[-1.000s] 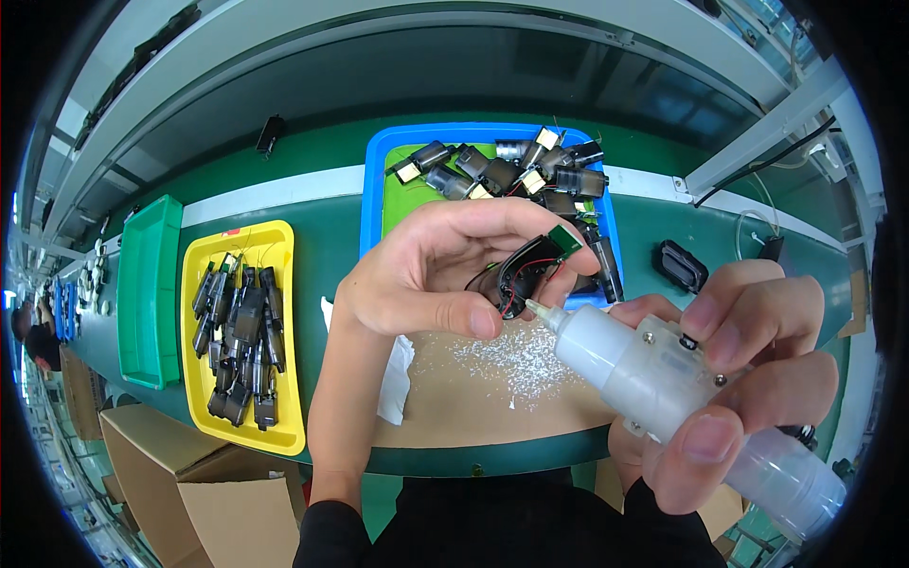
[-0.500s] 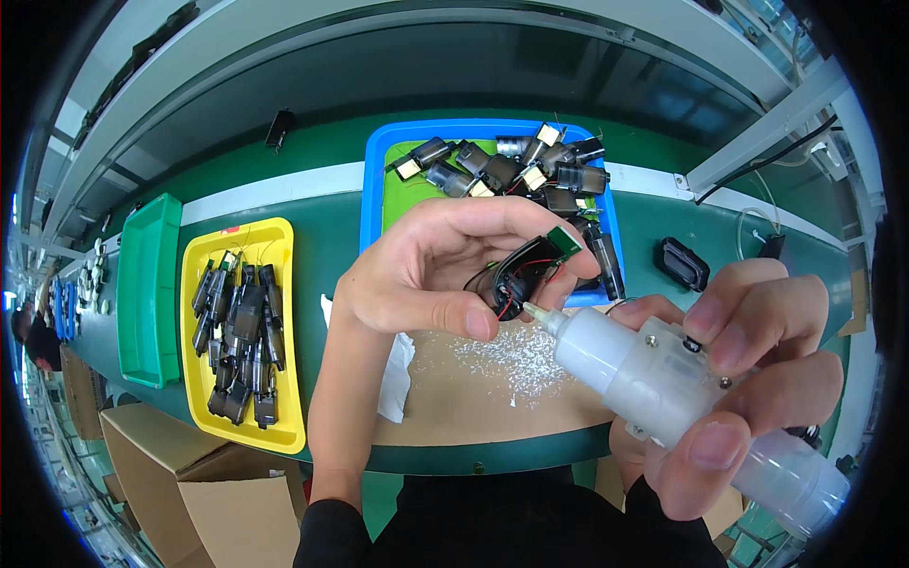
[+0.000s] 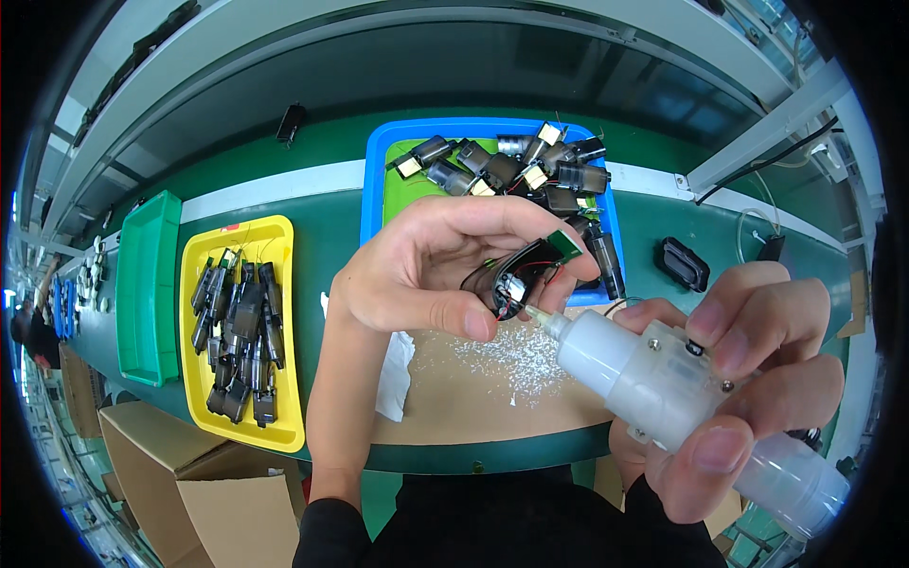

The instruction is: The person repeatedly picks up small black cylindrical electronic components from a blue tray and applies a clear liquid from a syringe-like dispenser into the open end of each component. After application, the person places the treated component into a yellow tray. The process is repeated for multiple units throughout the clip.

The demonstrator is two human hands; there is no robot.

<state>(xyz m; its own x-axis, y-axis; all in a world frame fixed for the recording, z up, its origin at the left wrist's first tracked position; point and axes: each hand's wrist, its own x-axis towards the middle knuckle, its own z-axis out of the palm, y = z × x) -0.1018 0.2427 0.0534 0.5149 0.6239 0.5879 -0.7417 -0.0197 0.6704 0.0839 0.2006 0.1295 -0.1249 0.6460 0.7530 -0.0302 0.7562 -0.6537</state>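
My left hand (image 3: 431, 270) is raised above the bench and grips a small dark motor part (image 3: 519, 279) with red and black wires and a little green circuit board. In my right hand (image 3: 748, 374) I hold a translucent white dispenser (image 3: 663, 379). Its narrow nozzle touches the part just below the motor. Below both hands lies a brown cardboard sheet (image 3: 473, 407) sprinkled with white flecks.
A blue tray (image 3: 379, 170) with a green liner holds several similar parts at the back. A yellow tray (image 3: 284, 322) of dark parts sits left, a green bin (image 3: 147, 275) beyond it. A white tissue (image 3: 396, 374), a black part (image 3: 684, 263) and cardboard boxes (image 3: 180, 483) are nearby.
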